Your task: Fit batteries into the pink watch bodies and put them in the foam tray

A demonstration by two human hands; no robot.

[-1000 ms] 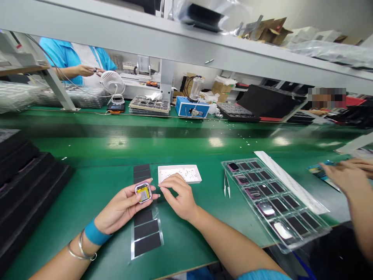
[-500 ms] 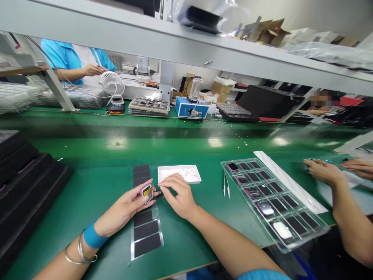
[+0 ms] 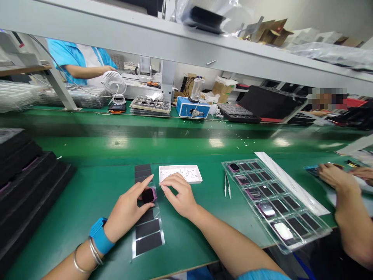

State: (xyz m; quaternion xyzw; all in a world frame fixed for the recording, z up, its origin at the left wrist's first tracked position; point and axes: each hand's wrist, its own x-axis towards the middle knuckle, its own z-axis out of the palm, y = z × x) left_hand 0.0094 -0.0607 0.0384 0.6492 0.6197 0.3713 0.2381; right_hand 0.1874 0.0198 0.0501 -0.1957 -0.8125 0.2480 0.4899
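A small purple smartwatch case [image 3: 149, 195], its black screen side up, sits between the thumb and fingers of my left hand [image 3: 126, 206]. My index finger stretches out past it. Beneath lies a strip of black rectangles on clear film [image 3: 149, 229]. My right hand [image 3: 179, 196] is closed in a pinch beside the case, at the front left corner of a white tray [image 3: 196, 179] holding tiny dark pieces. What the pinch holds, if anything, is too small to make out. White-tipped tweezers [image 3: 227, 186] lie on the table to the right.
A clear blister tray [image 3: 279, 243] with several purple watch cases and black rectangles lies right, beside a paper sheet [image 3: 294, 184]. Black foam trays [image 3: 37, 194] are stacked left. A co-worker's hands [image 3: 330, 175] work far right. A shelf beam [image 3: 186, 44] crosses above.
My left hand has turned the watch case over: its yellow and silver inside faced up before, now its black screen does. My right hand stays pinched in nearly the same place.
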